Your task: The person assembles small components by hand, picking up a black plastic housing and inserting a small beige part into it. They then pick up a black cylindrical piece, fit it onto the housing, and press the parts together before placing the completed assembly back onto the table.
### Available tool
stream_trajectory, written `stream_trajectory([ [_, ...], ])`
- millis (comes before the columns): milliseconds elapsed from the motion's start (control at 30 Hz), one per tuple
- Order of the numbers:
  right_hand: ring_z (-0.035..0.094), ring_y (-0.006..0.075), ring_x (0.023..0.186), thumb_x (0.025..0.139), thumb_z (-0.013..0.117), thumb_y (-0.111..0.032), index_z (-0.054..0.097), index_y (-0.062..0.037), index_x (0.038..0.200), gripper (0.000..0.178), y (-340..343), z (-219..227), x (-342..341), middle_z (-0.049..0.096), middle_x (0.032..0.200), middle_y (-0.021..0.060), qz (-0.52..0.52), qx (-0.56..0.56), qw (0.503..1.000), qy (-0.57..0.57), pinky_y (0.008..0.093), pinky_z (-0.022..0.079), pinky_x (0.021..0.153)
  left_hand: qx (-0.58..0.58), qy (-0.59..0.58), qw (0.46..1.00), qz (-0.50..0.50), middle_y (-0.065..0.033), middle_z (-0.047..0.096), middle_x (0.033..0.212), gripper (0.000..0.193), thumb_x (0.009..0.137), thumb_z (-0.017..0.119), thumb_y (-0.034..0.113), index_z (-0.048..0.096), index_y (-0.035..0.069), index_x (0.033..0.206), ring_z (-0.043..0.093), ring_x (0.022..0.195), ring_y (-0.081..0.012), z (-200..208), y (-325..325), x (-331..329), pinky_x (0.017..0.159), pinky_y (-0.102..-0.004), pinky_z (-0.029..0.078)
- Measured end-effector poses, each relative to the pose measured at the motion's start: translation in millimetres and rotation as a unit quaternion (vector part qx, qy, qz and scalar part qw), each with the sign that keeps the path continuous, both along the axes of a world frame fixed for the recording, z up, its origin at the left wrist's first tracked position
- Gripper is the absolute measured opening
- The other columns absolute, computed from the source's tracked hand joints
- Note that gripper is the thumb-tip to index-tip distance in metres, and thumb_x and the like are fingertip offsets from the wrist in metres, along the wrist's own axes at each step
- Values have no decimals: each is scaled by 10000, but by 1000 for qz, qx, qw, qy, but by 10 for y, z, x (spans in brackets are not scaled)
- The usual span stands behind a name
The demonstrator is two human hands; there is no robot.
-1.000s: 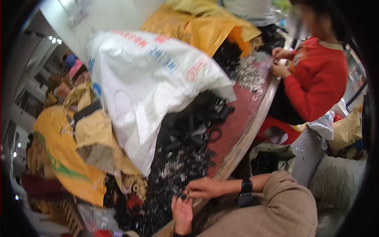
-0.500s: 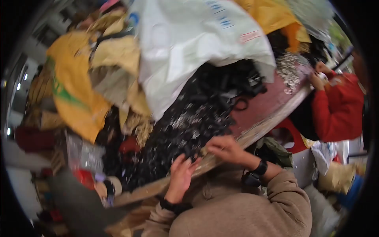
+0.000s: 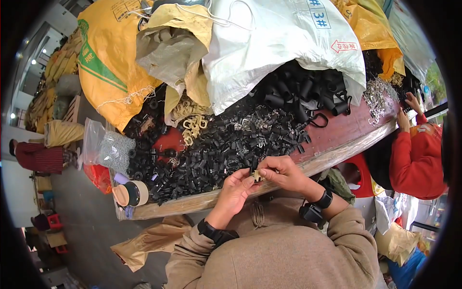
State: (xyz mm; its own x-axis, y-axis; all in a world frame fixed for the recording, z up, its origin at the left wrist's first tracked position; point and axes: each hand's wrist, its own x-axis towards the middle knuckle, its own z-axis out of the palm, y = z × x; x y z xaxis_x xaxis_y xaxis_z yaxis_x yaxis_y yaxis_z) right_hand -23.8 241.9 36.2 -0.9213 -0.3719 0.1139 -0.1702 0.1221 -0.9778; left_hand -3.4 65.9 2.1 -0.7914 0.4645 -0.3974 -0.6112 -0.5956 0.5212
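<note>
A person in a tan sweater sits at the near edge of a red-topped surface (image 3: 346, 130), seen from above. Both hands meet just over that near edge, in front of the chest. The left hand (image 3: 236, 190) and the right hand (image 3: 284, 173) pinch one small tan and black part (image 3: 256, 174) between them; the fingers (image 3: 250, 182) of the left hand close on it from below, and the right hand's fingers close on it from above. The part is too small to make out its shape. Each wrist wears a black band.

Just beyond the hands, a wide heap of small black plastic parts (image 3: 216, 149) covers the middle of the surface, with some bright metal clips mixed in. A few tan rings (image 3: 192, 126) lie toward the far side of the heap. A roll of tan tape (image 3: 130, 193) sits at the near left corner, beside a clear bag of small pale pieces (image 3: 109, 150). A large white sack (image 3: 284, 48) and yellow sacks (image 3: 106, 62) are piled along the far edge. At the right end of the surface, another person in a red sweater (image 3: 416, 161) reaches onto a pile of shiny metal pieces (image 3: 378, 98).
</note>
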Motion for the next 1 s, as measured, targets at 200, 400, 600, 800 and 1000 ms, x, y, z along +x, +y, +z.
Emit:
stream_trajectory([
  [200, 502, 107, 563, 788, 568, -108, 537, -3, 778, 109, -100, 53, 43, 511, 634, 44, -54, 42, 994, -80, 246, 399, 509, -14, -5, 1000, -9, -124, 578, 934, 216, 799, 541, 64, 506, -17, 996, 594, 808, -225, -18, -32, -10, 713, -292, 506],
  [400, 503, 148, 596, 747, 592, -94, 546, -25, 813, 106, 30, 16, -281, 486, 658, 53, -60, 127, 988, 56, 251, 391, 522, -14, -7, 1000, -2, -141, 587, 889, 193, 810, 520, 94, 518, -27, 960, 602, 757, -211, 34, -169, -61, 680, -274, 509],
  [600, 515, 257, 686, 672, 614, -74, 557, -43, 830, 171, 90, -108, -616, 496, 760, 84, -86, 303, 924, 218, 313, 414, 568, -35, 14, 997, 66, -154, 590, 861, 200, 810, 496, 117, 521, -27, 947, 605, 721, -202, -1, -449, -86, 634, -255, 515],
  [800, 501, 275, 750, 656, 618, -95, 558, -48, 839, 199, -44, -104, -623, 496, 813, 74, -34, 363, 893, 262, 351, 407, 627, -6, -14, 992, 126, -157, 588, 865, 205, 815, 488, 116, 514, -27, 959, 602, 715, -199, -39, -518, -79, 615, -252, 517],
  [1000, 504, 275, 739, 662, 614, -83, 557, -48, 841, 192, -57, -220, -577, 494, 784, 78, -30, 387, 874, 291, 351, 406, 616, 0, -11, 992, 126, -150, 584, 887, 185, 823, 483, 106, 504, -12, 964, 597, 732, -185, -44, -496, -85, 620, -247, 513],
])
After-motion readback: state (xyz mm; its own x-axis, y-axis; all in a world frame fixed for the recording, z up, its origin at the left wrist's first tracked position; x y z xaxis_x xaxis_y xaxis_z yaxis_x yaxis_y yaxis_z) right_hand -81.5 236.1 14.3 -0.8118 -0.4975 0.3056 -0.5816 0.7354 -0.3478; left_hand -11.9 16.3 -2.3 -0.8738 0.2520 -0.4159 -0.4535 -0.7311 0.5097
